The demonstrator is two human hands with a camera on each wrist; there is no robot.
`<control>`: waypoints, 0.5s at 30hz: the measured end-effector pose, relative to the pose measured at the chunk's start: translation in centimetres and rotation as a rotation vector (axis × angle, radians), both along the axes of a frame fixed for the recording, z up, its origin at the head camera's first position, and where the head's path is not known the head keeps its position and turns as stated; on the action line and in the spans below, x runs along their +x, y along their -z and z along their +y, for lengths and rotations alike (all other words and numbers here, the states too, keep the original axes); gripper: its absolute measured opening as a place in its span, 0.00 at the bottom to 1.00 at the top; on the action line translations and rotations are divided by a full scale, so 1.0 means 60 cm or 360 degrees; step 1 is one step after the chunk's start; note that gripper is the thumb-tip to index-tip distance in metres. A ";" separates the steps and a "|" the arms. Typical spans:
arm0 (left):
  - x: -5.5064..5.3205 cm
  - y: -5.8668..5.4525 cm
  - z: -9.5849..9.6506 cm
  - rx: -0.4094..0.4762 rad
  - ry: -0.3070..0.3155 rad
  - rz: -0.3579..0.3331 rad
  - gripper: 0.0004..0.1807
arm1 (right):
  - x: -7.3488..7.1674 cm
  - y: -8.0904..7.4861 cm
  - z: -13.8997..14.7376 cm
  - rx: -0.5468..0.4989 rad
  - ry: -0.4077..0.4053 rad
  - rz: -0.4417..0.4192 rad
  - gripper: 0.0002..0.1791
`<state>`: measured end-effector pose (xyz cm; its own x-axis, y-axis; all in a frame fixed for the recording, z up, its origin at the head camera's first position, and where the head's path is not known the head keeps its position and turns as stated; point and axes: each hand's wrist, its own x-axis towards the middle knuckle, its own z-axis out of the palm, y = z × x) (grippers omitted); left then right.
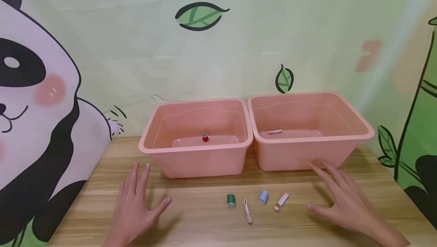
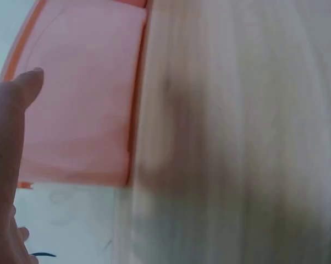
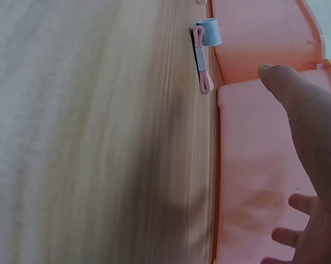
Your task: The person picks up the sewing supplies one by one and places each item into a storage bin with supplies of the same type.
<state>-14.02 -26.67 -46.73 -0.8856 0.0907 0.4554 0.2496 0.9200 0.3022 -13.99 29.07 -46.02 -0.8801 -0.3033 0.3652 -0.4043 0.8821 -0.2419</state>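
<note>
One big black-and-white cartoon panda (image 1: pixel 44 125), printed on the pale green cloth-like backdrop (image 1: pixel 136 57), fills the area left of the left hand (image 1: pixel 134 205), which hovers over the brown wood-grain tabletop (image 1: pixel 198 216) with fingers extended and thumb spread wide, holding nothing. Ahead and to its right sits a pink rectangular plastic tub (image 1: pixel 201 163), with a small red cylindrical spool (image 1: pixel 205 137) inside. Between the two hands, four small things lie apart on the tabletop: a dark green cylindrical spool (image 1: pixel 231 200), a slim whitish folded cord bundle (image 1: pixel 248 211), a pale blue cylindrical spool (image 1: pixel 263 197) and, nearest the right hand (image 1: pixel 348 203), a pale pink folded strip (image 1: pixel 281 202) with a white band. Beyond them, a second pink rectangular plastic tub (image 1: pixel 300 155) stands just beside the first and holds a thin pale bundle (image 1: pixel 274 131). The right hand hovers before this tub, fingers and thumb well spread, grasping nothing, its soft shadow on the wood. Right of it, a dark-outlined green bamboo stalk (image 1: pixel 420 125) is printed on the backdrop.
</note>
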 end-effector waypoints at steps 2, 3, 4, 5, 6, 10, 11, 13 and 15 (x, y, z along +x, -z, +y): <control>-0.004 -0.009 -0.008 0.0062 0.0002 0.0036 0.64 | -0.005 -0.003 0.000 -0.0037 -0.0051 0.0017 0.61; -0.007 -0.013 -0.011 0.0093 0.0004 0.0054 0.64 | -0.007 -0.004 0.000 -0.0060 -0.0079 0.0017 0.60; -0.010 -0.018 -0.014 0.0126 0.0003 0.0061 0.65 | -0.009 -0.004 0.000 -0.0081 -0.0108 0.0014 0.60; -0.013 -0.023 -0.017 0.0156 0.0004 0.0062 0.65 | -0.011 -0.004 0.001 -0.0111 -0.0137 0.0001 0.59; -0.017 -0.028 -0.019 0.0188 0.0003 0.0053 0.65 | -0.013 -0.004 0.001 -0.0138 -0.0165 -0.0014 0.57; -0.034 -0.050 -0.027 0.0337 0.0031 0.0000 0.64 | -0.022 -0.005 -0.001 -0.0233 -0.0266 -0.0117 0.53; -0.040 -0.055 -0.030 0.0378 0.0039 -0.0025 0.63 | -0.025 -0.006 -0.003 -0.0248 -0.0293 -0.0136 0.52; -0.049 -0.065 -0.034 0.0468 0.0053 -0.0080 0.61 | -0.029 -0.007 -0.007 -0.0257 -0.0331 -0.0168 0.51; -0.058 -0.074 -0.037 0.0555 0.0074 -0.0141 0.59 | -0.035 -0.007 -0.011 -0.0260 -0.0367 -0.0201 0.50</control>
